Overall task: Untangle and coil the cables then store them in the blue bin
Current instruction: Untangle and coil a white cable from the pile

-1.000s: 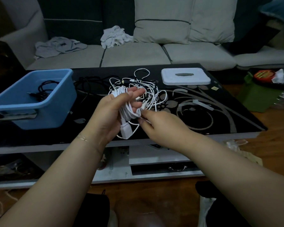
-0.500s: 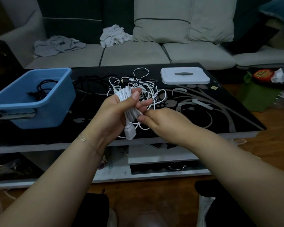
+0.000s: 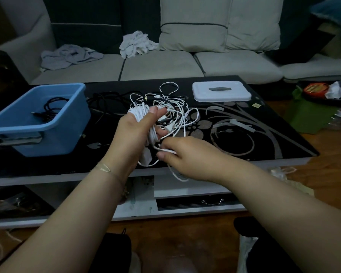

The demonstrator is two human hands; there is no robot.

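My left hand (image 3: 134,133) grips a bundle of white cable (image 3: 141,114) wound into loops, with its white plug (image 3: 147,156) hanging below the palm. My right hand (image 3: 187,156) pinches the loose end of that same cable just below and right of the bundle. Behind the hands, a tangle of white cables (image 3: 173,107) lies on the black table, beside a pile of black cables (image 3: 106,101). At the table's left stands the blue bin (image 3: 67,133), with a coiled black cable (image 3: 51,109) inside it.
A white lidded box (image 3: 220,91) sits at the table's far right. The black glass table (image 3: 264,138) has a floral pattern. A grey sofa with crumpled clothes (image 3: 71,56) runs behind. A green container (image 3: 311,117) with clutter stands on the floor, right.
My right hand has moved down and toward me, drawing the cable's loose end below the bundle. My left hand has kept its hold and turned slightly.
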